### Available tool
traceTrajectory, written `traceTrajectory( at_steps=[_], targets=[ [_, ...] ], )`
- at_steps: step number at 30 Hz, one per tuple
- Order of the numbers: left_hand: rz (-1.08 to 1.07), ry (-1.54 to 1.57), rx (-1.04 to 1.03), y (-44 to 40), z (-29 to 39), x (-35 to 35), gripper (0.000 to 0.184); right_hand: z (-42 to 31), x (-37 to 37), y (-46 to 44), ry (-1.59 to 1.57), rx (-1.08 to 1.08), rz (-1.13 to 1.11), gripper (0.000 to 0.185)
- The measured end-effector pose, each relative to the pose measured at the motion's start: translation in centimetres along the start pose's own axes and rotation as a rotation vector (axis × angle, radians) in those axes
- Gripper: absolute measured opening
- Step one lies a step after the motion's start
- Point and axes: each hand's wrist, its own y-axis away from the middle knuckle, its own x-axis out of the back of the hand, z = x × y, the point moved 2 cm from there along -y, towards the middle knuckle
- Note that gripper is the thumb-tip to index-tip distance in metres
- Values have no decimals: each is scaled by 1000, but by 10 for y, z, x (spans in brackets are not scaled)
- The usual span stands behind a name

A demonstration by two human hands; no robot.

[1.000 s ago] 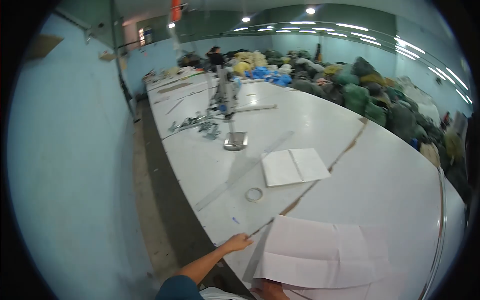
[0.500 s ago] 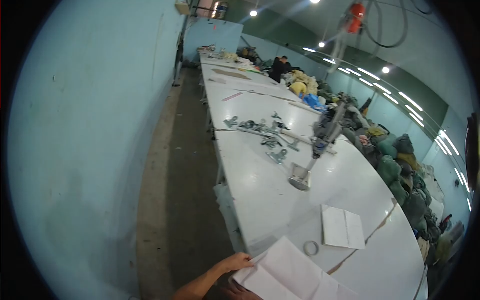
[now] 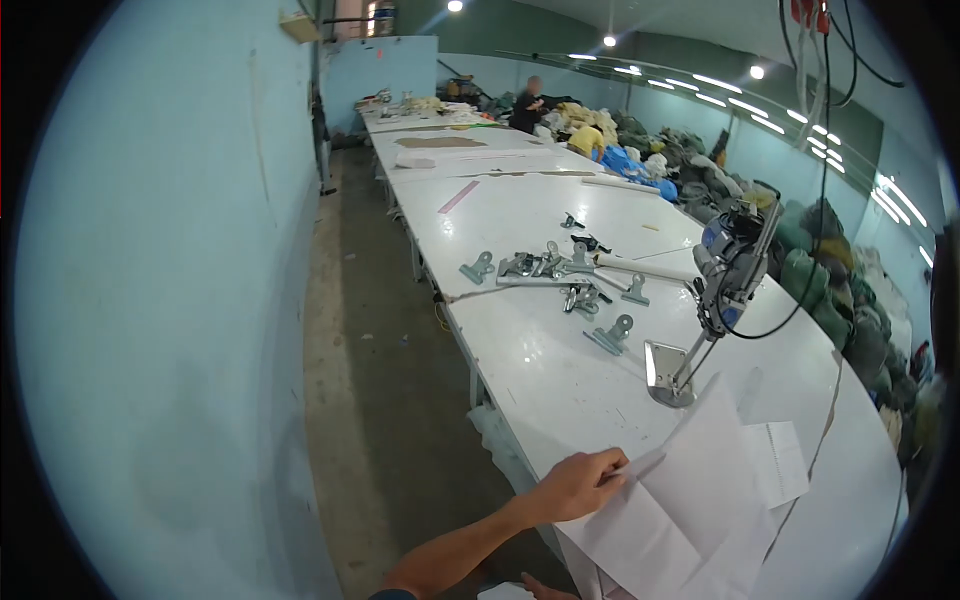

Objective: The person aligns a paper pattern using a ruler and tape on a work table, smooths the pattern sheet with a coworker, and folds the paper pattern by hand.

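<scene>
My left hand (image 3: 585,485) pinches the upper left corner of a large creased white paper sheet (image 3: 690,500), which is lifted off the table's near edge. Low in the frame my right hand (image 3: 545,588) shows only in part, beneath the sheet; its fingers are mostly hidden. Behind the sheet lies a smaller folded white paper (image 3: 778,462). A cutting machine (image 3: 735,265) on a metal base plate stands just beyond the sheet. Several metal spring clamps (image 3: 560,268) lie in a heap left of the machine.
The long white table (image 3: 520,340) runs away from me, beside a floor aisle (image 3: 390,400) and a blue wall (image 3: 180,300). Cables hang at the upper right. A co-worker in dark clothes (image 3: 525,108) stands far off near piled sacks (image 3: 810,285).
My left hand, at the table edge one second ago, has taken hold of the sheet and raised it forward. The view has shifted along the table, bringing the machine and clamps closer.
</scene>
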Motion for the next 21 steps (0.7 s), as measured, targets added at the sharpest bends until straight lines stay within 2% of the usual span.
traceTrajectory(
  at_steps=[1,4,11,14,18,21],
  targets=[
    [36,17,-47,-11,3,26,26,-9,0,-25,-14,8,-4,62],
    [123,22,87,-32,-5,134,29,-39,0,-97,-34,52,-36,63],
    [468,191,144,-28,-80,356,20,-110,-7,-295,32,243,-155,58],
    [655,315,45,-30,-124,434,17,-130,-25,-372,59,283,-177,55],
    [668,423,75,-42,-190,535,18,-161,-49,-465,79,299,-159,51],
    [650,468,62,-63,-238,622,19,-193,-60,-528,92,275,-63,48]
  ],
)
